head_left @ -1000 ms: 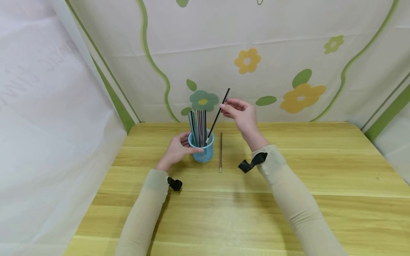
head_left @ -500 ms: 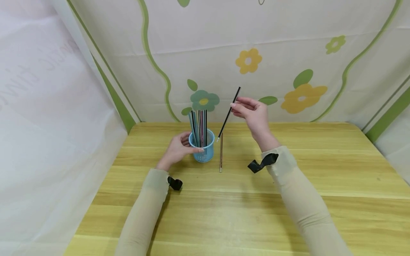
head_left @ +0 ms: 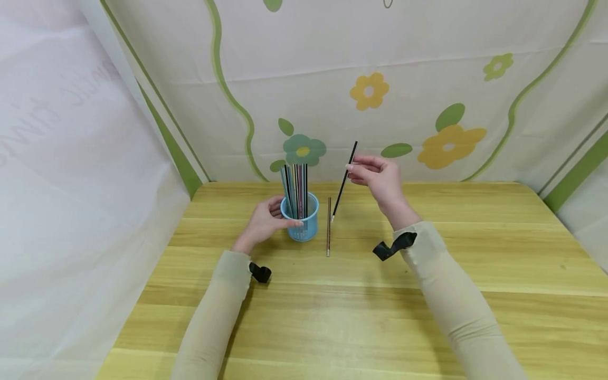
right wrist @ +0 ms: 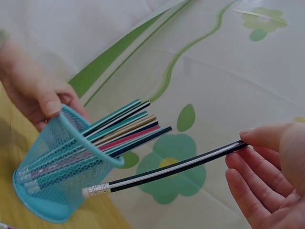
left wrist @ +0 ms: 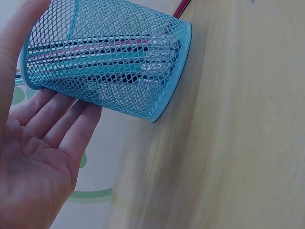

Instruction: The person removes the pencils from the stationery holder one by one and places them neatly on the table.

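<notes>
A blue mesh cup (head_left: 303, 230) stands on the table with several pencils (head_left: 296, 190) upright in it. My left hand (head_left: 261, 221) holds the cup from its left side, thumb across the front and fingers behind. My right hand (head_left: 380, 182) pinches a black-and-white striped pencil (head_left: 343, 184) near its upper end, eraser end down, to the right of the cup. In the right wrist view the pencil (right wrist: 176, 168) shows its white eraser and silver band. A reddish-brown pencil (head_left: 328, 232) lies on the table between the cup and the held pencil.
The wooden table (head_left: 332, 327) reaches back to a white cloth wall (head_left: 304, 63) with printed flowers and leaves. Another white cloth (head_left: 85, 211) hangs along the left side. A black wrist strap (head_left: 394, 246) sticks out from my right sleeve.
The striped pencil has come out of the cup, moved right with my right hand, then lowered a little beside the lying pencil. My left hand has stayed on the cup.
</notes>
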The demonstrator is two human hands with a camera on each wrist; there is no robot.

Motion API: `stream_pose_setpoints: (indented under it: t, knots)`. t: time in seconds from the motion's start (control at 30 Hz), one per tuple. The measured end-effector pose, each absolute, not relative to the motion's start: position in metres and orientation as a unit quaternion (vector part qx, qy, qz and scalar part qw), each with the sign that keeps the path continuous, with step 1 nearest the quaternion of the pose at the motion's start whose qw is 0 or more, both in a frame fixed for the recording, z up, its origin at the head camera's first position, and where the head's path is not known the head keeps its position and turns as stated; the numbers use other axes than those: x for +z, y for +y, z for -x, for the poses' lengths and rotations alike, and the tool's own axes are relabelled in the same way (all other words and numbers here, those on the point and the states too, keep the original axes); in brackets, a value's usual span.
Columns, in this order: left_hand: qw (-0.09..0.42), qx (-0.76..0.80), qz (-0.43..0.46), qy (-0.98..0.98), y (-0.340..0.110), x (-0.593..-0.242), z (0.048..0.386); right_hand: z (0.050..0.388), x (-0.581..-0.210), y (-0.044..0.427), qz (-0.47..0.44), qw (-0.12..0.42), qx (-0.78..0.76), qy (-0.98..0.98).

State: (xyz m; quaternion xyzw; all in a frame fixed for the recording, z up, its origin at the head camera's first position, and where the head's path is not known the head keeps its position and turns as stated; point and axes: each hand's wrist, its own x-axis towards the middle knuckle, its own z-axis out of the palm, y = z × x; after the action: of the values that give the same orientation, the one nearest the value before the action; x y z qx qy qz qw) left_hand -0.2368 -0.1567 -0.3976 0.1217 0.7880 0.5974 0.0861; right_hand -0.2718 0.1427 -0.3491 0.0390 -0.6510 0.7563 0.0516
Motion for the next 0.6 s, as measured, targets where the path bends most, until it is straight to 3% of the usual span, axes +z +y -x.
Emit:
stream_pose_setpoints:
  t: [0.4,0.6]
  knots:
    - [0.083,0.600,-0.130,0.785,-0.157,-0.399,0.236,0.273,-0.381,0.141,-0.023,-0.016,0.706,-0.707]
    - [0.079,0.602,-0.127,0.785,-0.161,-0.420,0.250,0.275,-0.396,0.139,0.000,-0.050,0.696,-0.716]
